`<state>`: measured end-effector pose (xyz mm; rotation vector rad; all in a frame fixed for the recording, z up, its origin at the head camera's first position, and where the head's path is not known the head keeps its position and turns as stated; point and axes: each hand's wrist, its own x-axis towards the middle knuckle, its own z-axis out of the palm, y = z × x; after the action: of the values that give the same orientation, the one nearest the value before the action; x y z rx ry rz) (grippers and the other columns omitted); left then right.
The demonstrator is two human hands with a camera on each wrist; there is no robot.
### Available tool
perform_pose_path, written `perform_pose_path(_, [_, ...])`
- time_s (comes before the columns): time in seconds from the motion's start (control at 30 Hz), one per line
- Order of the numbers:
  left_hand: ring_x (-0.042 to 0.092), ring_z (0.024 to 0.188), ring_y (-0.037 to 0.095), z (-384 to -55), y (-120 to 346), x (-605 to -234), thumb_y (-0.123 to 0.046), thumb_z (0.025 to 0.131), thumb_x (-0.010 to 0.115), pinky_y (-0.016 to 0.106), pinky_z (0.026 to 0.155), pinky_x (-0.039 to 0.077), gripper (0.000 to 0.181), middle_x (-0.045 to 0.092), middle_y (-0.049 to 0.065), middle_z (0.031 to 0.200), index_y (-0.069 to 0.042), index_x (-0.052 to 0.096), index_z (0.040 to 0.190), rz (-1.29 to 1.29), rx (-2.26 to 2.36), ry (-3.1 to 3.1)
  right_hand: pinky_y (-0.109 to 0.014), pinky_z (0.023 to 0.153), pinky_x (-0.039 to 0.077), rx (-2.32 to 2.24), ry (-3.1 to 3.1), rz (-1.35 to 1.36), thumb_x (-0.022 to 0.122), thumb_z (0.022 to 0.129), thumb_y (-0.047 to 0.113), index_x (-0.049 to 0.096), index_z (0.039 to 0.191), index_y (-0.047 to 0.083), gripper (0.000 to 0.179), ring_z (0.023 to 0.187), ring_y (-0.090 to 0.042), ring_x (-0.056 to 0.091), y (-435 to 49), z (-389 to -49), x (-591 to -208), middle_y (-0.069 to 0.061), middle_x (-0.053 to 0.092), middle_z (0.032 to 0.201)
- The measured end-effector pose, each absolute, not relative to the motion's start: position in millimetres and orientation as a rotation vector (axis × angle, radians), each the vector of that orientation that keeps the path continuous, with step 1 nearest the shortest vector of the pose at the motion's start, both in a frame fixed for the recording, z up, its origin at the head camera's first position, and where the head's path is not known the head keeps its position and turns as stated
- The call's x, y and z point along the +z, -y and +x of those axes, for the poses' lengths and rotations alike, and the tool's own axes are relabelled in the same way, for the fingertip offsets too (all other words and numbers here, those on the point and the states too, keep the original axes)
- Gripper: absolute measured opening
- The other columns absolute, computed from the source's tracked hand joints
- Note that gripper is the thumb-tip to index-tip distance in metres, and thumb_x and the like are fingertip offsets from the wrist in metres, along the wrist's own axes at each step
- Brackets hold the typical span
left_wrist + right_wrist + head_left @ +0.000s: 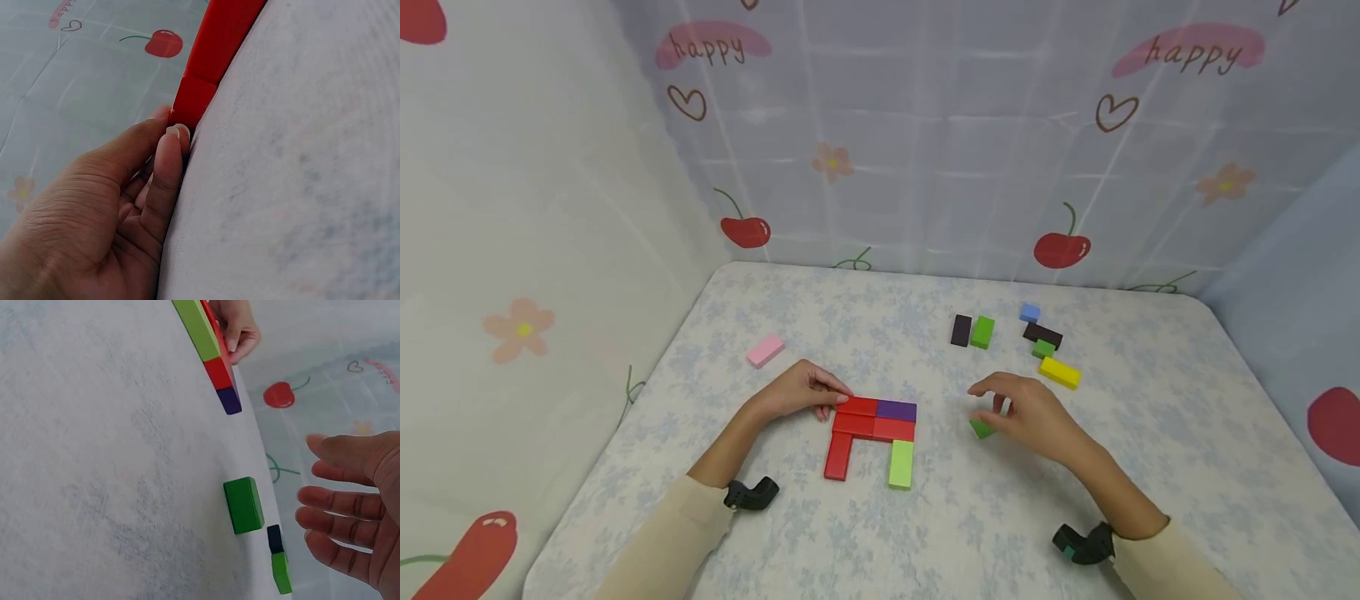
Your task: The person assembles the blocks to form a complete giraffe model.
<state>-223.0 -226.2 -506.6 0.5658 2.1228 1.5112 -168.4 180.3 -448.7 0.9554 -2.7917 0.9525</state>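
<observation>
My left hand [805,389] holds the far left corner of a red block [857,406] with thumb and fingertips. That block lies against a purple block [897,410], in a flat figure with more red blocks [853,425] and a lime green block [901,464] pointing toward me. In the left wrist view, my fingertips meet the end of the red block [192,100]. My right hand [1028,414] hovers over a green block [982,428], fingers spread and bent. A gap shows between that hand and the green block [244,505] in the right wrist view.
Farther back lie a black block [961,330] and a green block [982,332]. To their right are a blue block [1030,312], another black block [1042,335], a small green block [1043,348] and a yellow block [1060,372]. A pink block [766,351] lies at left.
</observation>
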Motion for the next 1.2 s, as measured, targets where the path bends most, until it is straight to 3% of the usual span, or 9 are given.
perform_pose_path(0.23, [0.069,0.061,0.020,-224,226,-506,-0.015,0.094,0.075,0.036,0.061,0.060,0.017,0.074,0.012,0.083,-0.006,0.080,0.108,0.578,1.501,-2.127,-0.023,0.061,0.049,0.896,2.894,1.044,0.085,0.083,0.014,0.073,0.117,0.006,0.037,0.078,-0.007,0.059,-195,-174,-447,-0.005,0.072,0.112])
perform_pose_path(0.67, [0.068,0.060,0.020,-223,226,-506,-0.013,0.094,0.074,0.034,0.060,0.060,0.017,0.074,0.012,0.082,-0.005,0.080,0.108,0.602,1.503,-2.139,-0.024,0.064,0.049,0.825,2.999,1.092,0.086,0.080,0.007,0.074,0.111,0.009,0.033,0.075,-0.007,0.056,-198,-178,-452,0.003,0.071,0.102])
perform_pose_path(1.2, [0.068,0.061,0.019,-223,226,-506,-0.011,0.095,0.073,0.033,0.059,0.060,0.017,0.074,0.012,0.081,-0.002,0.079,0.109,0.571,1.505,-2.139,-0.022,0.063,0.050,0.787,2.894,1.091,0.086,0.082,0.014,0.075,0.110,0.012,0.030,0.076,-0.009,0.059,-185,-173,-457,0.007,0.072,0.099])
